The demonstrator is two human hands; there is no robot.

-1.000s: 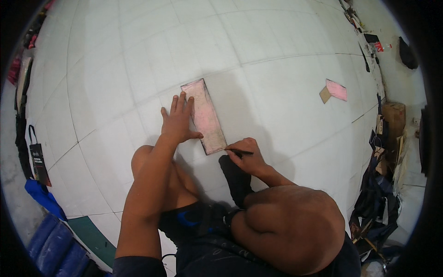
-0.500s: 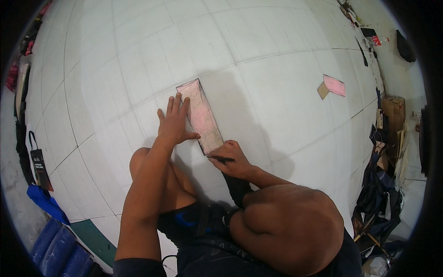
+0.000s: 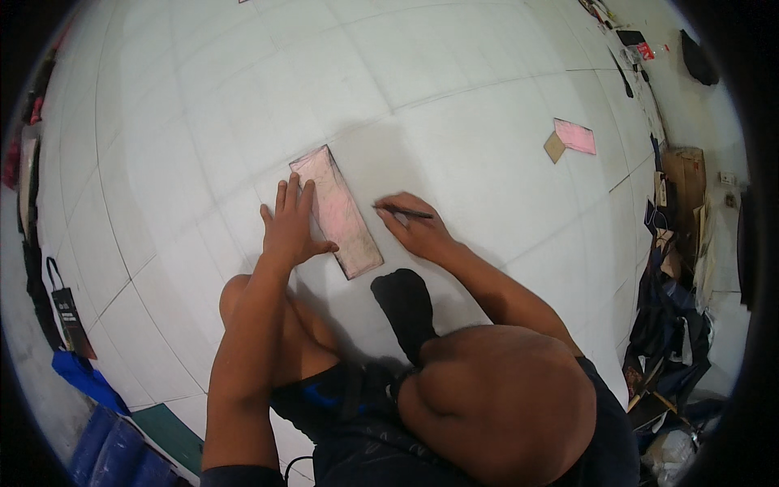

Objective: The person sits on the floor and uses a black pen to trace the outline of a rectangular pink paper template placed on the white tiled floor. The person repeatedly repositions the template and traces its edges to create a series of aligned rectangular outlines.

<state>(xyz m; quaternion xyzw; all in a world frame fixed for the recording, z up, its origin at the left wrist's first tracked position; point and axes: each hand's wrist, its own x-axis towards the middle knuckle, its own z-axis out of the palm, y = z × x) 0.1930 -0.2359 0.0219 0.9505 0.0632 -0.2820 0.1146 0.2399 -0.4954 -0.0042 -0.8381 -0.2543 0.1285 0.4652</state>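
A long pink rectangular pattern piece (image 3: 337, 207), worn and dark along its edges, lies at a slant on the large white surface (image 3: 479, 195). My left hand (image 3: 290, 227) is spread at its left side, with fingertips and thumb resting on that edge. To the right of the piece, my right hand (image 3: 418, 231) pinches a dark pen (image 3: 412, 213). The pen's tip points left and is a little apart from the piece. Faint straight lines run across the white surface.
A smaller pink piece (image 3: 575, 136) and a brown diamond-shaped piece (image 3: 554, 148) lie at the right. My socked foot (image 3: 403, 304) sits below the pattern piece. Dark cloth (image 3: 665, 325) and a cardboard box (image 3: 688, 183) line the right side; a black bag (image 3: 71, 312) is at the left.
My right hand has moved up from the piece's lower corner to its right side, with the pen still held, uncovering that corner. My left hand stays spread on the piece.
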